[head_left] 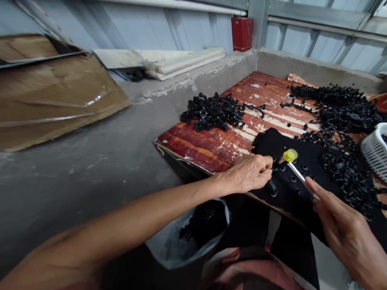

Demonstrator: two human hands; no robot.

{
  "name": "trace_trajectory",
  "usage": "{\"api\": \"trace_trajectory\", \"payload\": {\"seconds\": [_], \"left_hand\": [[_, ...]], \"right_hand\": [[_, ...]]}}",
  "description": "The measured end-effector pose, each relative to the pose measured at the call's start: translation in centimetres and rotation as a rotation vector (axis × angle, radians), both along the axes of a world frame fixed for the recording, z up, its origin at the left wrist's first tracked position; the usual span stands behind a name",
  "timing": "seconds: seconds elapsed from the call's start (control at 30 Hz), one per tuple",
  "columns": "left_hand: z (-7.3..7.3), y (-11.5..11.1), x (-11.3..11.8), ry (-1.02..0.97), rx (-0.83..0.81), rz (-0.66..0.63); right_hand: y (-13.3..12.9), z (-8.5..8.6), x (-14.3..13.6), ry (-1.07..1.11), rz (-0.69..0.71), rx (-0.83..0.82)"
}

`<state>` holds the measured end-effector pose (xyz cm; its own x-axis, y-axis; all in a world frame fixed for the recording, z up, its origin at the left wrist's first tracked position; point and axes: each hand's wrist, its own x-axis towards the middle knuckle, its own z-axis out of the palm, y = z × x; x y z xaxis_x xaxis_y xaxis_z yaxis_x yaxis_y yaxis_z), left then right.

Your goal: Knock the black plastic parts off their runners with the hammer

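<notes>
My right hand is wrapped around the metal handle of a small mallet with a yellow head. The mallet's head is just right of my left hand, above a black cloth on the table's near edge. My left hand is closed, its fingertips pinched beside the mallet head; what is between them is mostly hidden. A black strip with a round end shows just below that fist; I cannot tell whether it is held. Several small round black pieces lie scattered on the cloth.
The worn red wooden table bears a heap of black parts at left and larger heaps at right. A white basket stands at the right edge. Below hangs a bag with black parts. Cardboard lies left.
</notes>
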<state>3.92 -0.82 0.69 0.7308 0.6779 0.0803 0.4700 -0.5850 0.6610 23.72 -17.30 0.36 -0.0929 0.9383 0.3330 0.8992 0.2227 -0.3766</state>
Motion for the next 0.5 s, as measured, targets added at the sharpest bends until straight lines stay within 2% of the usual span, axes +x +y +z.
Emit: {"api": "trace_trajectory", "payload": {"seconds": [0.1,0.23,0.37,0.43,0.5], "left_hand": [[0.2,-0.1,0.0,0.012,0.003,0.0],[0.3,-0.1,-0.1,0.029,-0.005,0.01],[-0.2,-0.2,-0.1,0.056,-0.003,0.01],[-0.5,-0.3,0.0,0.061,-0.014,-0.002],[-0.6,-0.1,-0.3,0.07,-0.026,-0.016]], "right_hand": [[-0.3,0.0,0.1,0.025,-0.054,0.14],[-0.3,-0.2,0.0,-0.029,-0.009,-0.018],[0.0,-0.4,-0.8,0.124,-0.026,0.012],[0.3,-0.2,-1.3,0.155,-0.054,-0.075],[0.4,0.1,-1.5,0.193,-0.073,-0.088]]}}
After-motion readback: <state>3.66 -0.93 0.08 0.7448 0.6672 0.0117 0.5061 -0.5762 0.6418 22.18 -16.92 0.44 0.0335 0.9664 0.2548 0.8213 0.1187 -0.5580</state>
